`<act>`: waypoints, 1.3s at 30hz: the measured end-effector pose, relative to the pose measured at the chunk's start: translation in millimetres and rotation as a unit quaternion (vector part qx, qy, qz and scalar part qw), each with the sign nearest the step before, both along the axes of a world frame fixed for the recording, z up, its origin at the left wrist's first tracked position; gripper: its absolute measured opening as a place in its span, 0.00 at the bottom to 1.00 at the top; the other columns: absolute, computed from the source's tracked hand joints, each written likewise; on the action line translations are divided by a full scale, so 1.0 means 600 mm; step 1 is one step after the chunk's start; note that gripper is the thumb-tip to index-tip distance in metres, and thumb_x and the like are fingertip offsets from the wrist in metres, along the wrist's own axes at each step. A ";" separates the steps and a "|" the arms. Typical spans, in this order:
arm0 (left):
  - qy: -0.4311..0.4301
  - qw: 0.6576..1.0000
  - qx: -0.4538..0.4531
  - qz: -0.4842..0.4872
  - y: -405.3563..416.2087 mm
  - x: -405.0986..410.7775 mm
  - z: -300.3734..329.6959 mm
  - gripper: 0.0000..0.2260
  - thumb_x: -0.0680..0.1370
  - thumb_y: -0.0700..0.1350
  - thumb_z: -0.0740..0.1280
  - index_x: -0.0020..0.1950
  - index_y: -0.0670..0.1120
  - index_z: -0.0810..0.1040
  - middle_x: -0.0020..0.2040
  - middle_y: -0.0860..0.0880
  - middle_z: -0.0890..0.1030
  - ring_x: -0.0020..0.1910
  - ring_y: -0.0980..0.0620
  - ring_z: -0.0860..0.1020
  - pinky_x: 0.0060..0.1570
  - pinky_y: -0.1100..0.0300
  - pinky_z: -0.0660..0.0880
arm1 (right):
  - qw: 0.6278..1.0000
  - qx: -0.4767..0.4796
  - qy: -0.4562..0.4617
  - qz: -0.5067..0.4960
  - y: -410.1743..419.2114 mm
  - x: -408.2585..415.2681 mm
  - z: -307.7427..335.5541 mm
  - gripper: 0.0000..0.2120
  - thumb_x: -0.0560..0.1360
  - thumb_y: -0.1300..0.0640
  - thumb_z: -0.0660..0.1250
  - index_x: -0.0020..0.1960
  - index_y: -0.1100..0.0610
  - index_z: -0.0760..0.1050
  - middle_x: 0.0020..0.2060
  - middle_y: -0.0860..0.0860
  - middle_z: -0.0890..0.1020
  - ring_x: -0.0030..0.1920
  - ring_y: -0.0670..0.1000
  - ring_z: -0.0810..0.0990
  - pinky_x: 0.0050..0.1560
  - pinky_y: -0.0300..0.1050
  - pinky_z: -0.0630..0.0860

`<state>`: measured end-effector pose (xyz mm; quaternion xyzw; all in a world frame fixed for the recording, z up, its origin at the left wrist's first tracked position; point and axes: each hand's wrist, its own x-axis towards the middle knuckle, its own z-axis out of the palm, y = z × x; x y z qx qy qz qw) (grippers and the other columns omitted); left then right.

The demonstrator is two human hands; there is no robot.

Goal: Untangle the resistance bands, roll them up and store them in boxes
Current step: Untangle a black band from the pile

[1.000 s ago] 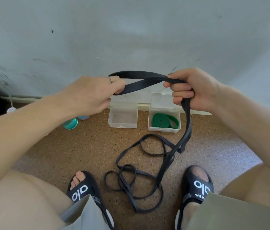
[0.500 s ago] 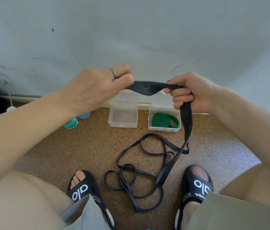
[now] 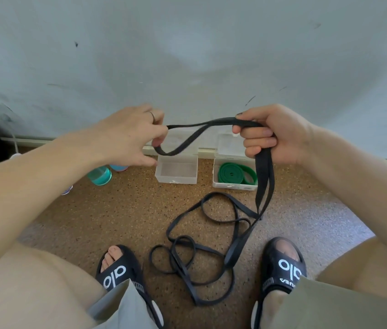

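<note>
1. I am lowering my left hand (image 3: pixel 128 136) at centre frame, pinching a slack loop of the black band (image 3: pixel 262 176) that now sags between my hands.
2. My right hand (image 3: pixel 270 136) is gripping doubled strands; the tangle is still lying on the floor, lower centre.
3. The empty box (image 3: pixel 176 170) is waiting beside the green band's box (image 3: pixel 234 184).

Setting: domestic interior, likely home room or corner used for exercise gear. Evidence: speckled brown cork-pattern floor (image 3: pixel 107 217); scuffed pale painted wall (image 3: pixel 187 55) meeting floor at light skirting strip (image 3: pixel 28 140). Person seated low, bare legs, shorts, black slide sandals (image 3: pixel 285 269): casual indoor dress. Small clear plastic storage boxes (image 3: pixel 175 173) set on floor against wall. Teal-capped container (image 3: pixel 99 175) at floor level beside them. No counter; items kept on floor.
</note>
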<state>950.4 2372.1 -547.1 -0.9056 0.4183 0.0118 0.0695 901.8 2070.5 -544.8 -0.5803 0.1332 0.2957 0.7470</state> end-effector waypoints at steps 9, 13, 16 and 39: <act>0.257 0.932 -0.214 0.136 -0.041 -0.029 0.000 0.42 0.64 0.67 0.77 0.69 0.53 0.62 0.65 0.55 0.72 0.64 0.59 0.73 0.65 0.59 0.70 | 0.998 0.009 -0.011 0.055 0.020 -0.005 0.006 0.14 0.82 0.56 0.61 0.42 0.61 0.78 0.22 0.44 0.58 0.23 0.45 0.54 0.28 0.39 0.60; 0.341 0.899 -0.244 0.126 -0.066 -0.045 -0.004 0.45 0.66 0.71 0.73 0.77 0.59 0.57 0.74 0.59 0.69 0.71 0.63 0.69 0.71 0.59 0.66 | 0.996 0.019 -0.018 0.086 0.029 -0.007 0.008 0.14 0.81 0.55 0.61 0.43 0.61 0.80 0.22 0.44 0.58 0.23 0.45 0.55 0.28 0.39 0.62; 0.319 0.903 -0.267 0.111 -0.082 -0.048 -0.002 0.24 0.74 0.61 0.73 0.66 0.56 0.72 0.58 0.63 0.79 0.57 0.65 0.76 0.60 0.57 0.73 | 0.993 0.033 -0.032 0.111 0.033 -0.010 0.011 0.13 0.80 0.55 0.62 0.44 0.61 0.81 0.22 0.44 0.58 0.22 0.45 0.56 0.29 0.39 0.65; 0.368 0.838 -0.360 0.183 -0.056 -0.035 0.059 0.12 0.85 0.52 0.60 0.48 0.45 0.72 0.34 0.47 0.70 0.34 0.51 0.68 0.39 0.57 0.67 | 0.949 -0.267 -0.088 0.144 0.031 -0.001 -0.048 0.12 0.81 0.54 0.66 0.63 0.51 0.78 0.55 0.53 0.84 0.58 0.55 0.83 0.65 0.53 0.76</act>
